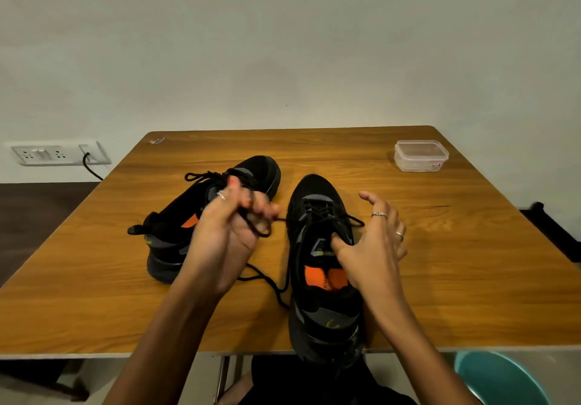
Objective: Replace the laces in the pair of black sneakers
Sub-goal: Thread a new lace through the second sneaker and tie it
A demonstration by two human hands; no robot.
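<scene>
Now both black sneakers sit on the wooden table [440, 263], and the clear plastic container [421, 155] at its far right corner serves as the marker for everything else. Nearer than the container and to its left stands the right sneaker [320, 266], toe pointing away, heel at the table's near edge, orange insole showing. Farther left of the container lies the left sneaker [201, 212], angled with its toe toward the far side. The left hand [232, 225] is raised over that shoe, fingers curled round a black lace [261, 231]; the lace trails down to the table between the shoes, though which shoe it belongs to is hard to say. The right hand [374, 241] rests on the right sneaker with fingers spread and relaxed, thumb at the tongue. A wall socket panel [59, 153] sits far left of the container.
</scene>
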